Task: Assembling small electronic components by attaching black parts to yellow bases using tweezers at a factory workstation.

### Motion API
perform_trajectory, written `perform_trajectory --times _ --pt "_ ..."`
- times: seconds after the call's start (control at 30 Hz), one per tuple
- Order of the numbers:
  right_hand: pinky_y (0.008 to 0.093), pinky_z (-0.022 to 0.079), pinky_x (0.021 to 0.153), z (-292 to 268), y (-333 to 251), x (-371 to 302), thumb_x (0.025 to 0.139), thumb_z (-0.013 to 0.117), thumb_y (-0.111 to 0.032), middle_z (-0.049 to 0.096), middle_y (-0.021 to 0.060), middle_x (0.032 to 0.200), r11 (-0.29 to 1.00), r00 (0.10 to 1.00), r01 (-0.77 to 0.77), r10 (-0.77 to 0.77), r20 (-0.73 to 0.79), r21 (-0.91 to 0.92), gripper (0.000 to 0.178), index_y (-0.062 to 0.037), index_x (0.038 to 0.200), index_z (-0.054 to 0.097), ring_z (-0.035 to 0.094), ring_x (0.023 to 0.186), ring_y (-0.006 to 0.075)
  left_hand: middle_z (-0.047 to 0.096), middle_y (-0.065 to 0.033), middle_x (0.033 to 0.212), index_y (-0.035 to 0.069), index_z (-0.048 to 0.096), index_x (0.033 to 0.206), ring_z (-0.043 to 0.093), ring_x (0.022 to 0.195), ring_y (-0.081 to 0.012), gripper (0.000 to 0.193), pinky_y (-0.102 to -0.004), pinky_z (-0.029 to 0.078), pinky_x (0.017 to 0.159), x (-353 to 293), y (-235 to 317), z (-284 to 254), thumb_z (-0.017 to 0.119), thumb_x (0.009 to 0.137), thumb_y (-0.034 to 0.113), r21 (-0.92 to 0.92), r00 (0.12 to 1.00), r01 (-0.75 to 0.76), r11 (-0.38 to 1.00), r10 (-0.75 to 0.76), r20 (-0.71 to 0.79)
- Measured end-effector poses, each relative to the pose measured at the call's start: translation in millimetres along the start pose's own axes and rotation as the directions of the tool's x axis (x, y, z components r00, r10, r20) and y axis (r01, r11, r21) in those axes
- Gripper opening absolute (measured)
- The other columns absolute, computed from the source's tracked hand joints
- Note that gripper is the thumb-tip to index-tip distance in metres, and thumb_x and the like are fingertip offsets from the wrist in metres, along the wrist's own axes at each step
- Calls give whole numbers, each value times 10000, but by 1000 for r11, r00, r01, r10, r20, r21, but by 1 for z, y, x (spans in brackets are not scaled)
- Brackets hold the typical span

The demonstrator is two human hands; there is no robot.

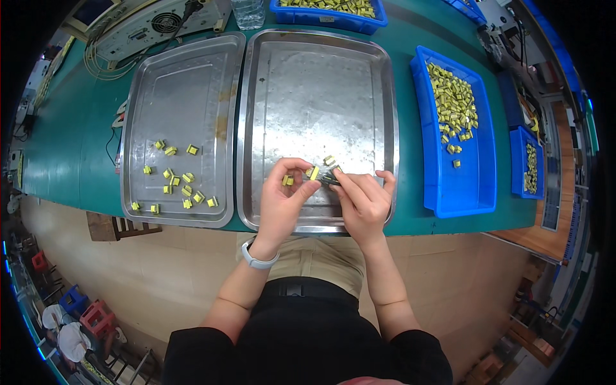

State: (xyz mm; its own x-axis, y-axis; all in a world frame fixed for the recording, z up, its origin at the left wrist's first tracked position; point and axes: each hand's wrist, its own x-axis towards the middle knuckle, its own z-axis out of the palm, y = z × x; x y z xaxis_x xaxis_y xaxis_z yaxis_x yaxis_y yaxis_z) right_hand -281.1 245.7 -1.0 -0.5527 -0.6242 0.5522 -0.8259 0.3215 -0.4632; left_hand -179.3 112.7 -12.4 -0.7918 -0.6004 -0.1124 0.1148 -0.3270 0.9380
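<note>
Over the near part of the right-hand metal tray, my left hand pinches a small yellow block-shaped electronic part, which looks like a small transformer, between thumb and fingers. Another yellow part shows by its curled fingers; whether it is held or lies on the tray I cannot tell. My right hand is closed on a dark slim tool, its kind unclear, whose tip meets the pinched part. One more yellow part sits just beyond the right fingertips.
Several yellow parts lie scattered on the left metal tray. To the right, a blue bin holds a heap of them; a smaller blue bin and a far blue bin hold more. An instrument and clear container stand behind.
</note>
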Motion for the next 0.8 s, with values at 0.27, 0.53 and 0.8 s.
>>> perform_trajectory --times 0.27,0.53,0.8 --pt "391 364 909 0 0 0 766 800 -73 708 13 813 1000 1000 2 -2 9 10 280 -84 1045 770 635 705 145 604 -15 1114 13 630 1190 450 869 -50 246 -187 407 790 0 6 1 686 958 75 36 999 -25 999 24 27" --pt "401 357 938 0 1 2 752 802 -77 711 22 828 996 1000 -13 11 24 86 305 -72 1055 764 645 723 155 626 -10 1034 -8 631 1287 438 829 -47 387 -192 376 761 0 2 -9 474 1089 285 -12 992 58 998 -56 115" --pt "407 352 936 0 1 2 755 798 -79 701 21 824 996 998 18 -23 56 92 304 -83 1057 764 652 737 159 610 -7 1000 -11 643 1277 441 829 -51 392 -198 369 756 1 0 -11 469 1091 287 14 988 22 1000 -24 154"
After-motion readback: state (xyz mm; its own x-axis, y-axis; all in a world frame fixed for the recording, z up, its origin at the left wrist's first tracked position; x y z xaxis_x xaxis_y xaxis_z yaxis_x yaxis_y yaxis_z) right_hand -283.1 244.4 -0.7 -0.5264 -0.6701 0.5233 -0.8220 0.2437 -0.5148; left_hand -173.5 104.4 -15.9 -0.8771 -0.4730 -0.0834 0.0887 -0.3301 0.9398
